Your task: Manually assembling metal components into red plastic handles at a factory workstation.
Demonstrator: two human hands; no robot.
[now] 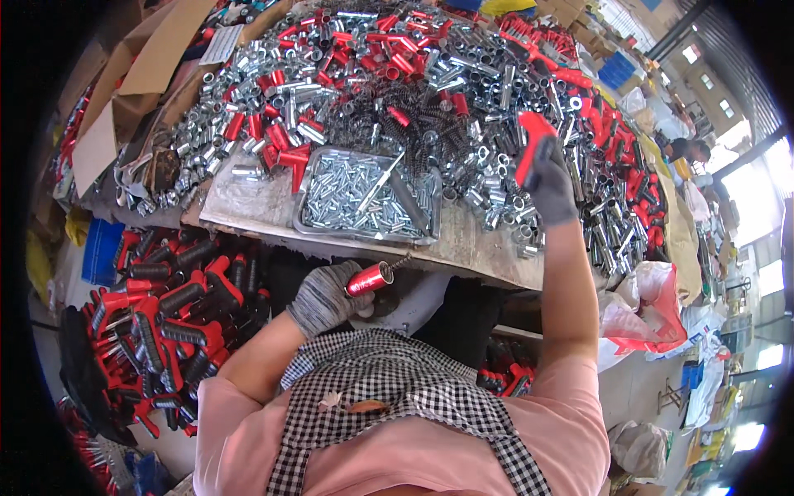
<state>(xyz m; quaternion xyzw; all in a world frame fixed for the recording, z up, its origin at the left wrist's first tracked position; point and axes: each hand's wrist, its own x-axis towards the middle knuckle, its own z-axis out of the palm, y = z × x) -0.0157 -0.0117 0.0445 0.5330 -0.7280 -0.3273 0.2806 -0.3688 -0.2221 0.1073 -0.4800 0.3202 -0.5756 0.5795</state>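
My left hand (324, 299), in a grey striped knit glove, is closed around a short red metal sleeve (364, 282) just in front of the bench edge. A dark coil spring (401, 263) pokes out of the sleeve's open end. Over the right side of the bench, my right hand (552, 188), also gloved, grips a red and black plastic handle (536, 129) that tilts upward. Between my hands, near the edge, sits a clear plastic tray (308, 229) full of small silvery pins or screws. A slim pointed tool with a dark grip (407, 203) lies across them.
Metal sleeves (488, 169), dark springs (356, 120) and red sleeves (403, 62) are heaped across the bench (240, 205). Red handles (637, 178) pile up at its right. Below left lie many red and black handles (169, 331). Cardboard boxes (169, 50) stand far left.
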